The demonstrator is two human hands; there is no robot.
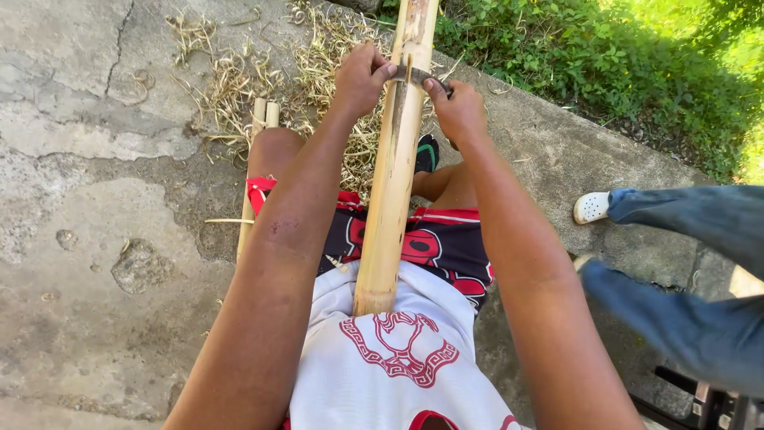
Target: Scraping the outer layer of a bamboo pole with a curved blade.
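A bamboo pole (391, 159) runs from the person's belly out over their lap. A blade (420, 76) lies across it near the far end; the left hand (360, 77) pinches one end, the right hand (456, 109) grips the other. Shavings (239, 80) litter the concrete (79, 159) left of the pole; another person's jeans (684, 263) stand right.

Hard daylight falls over the concrete floor (95, 159), sharp throughout. The grass (684, 32) at upper right is blown out to glaring yellow-green (shade darkens the weeds below it). Straight edges bow slightly near the frame's corners.
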